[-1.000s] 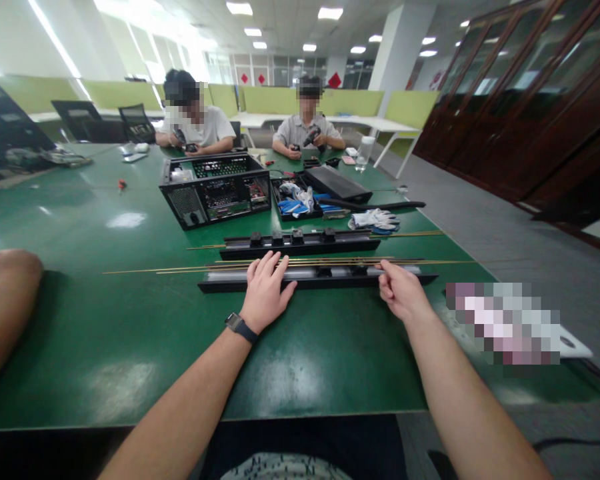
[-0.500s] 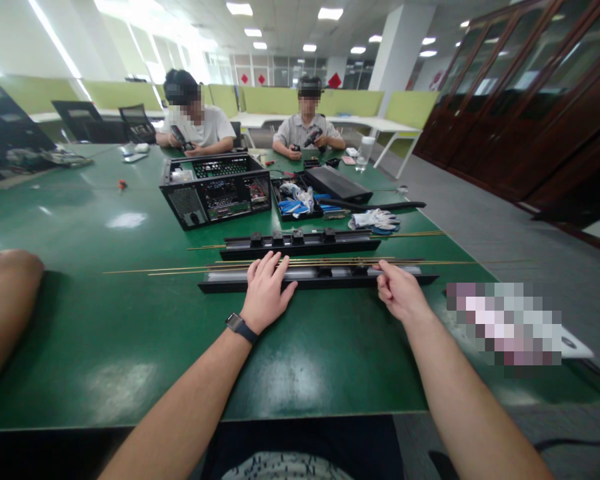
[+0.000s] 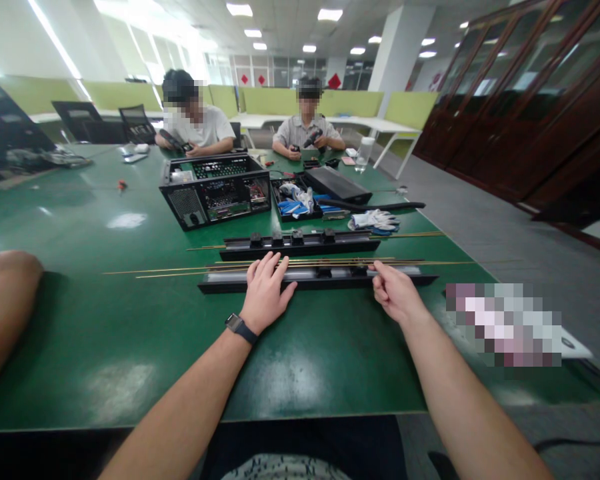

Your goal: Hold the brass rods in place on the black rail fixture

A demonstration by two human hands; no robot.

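Note:
Several thin brass-coloured rods (image 3: pixel 170 274) lie lengthwise over a long black rail (image 3: pixel 325 283) with a pale inner strip and dark blocks on it. My left hand (image 3: pixel 267 293) rests flat on the rods and rail, its fingers spread. At the rail's right half, my right hand (image 3: pixel 395 291) is closed in a pinch, thumb and forefinger on one of the rods. A second, shorter black rail (image 3: pixel 300 248) with several dark blocks sits just behind, with brass rods sticking out at both ends.
Behind the rails stand an open computer case (image 3: pixel 215 193), a tray of gloves (image 3: pixel 300 200), a flat black box (image 3: pixel 337 183) and loose white gloves (image 3: pixel 375 220). A person's arm (image 3: pixel 7 300) rests at the left. Two people sit across the green table (image 3: pixel 130 373).
My right hand has shifted slightly left, and one rod has slid left with it, its left end sticking out farther. My left hand has stayed in place.

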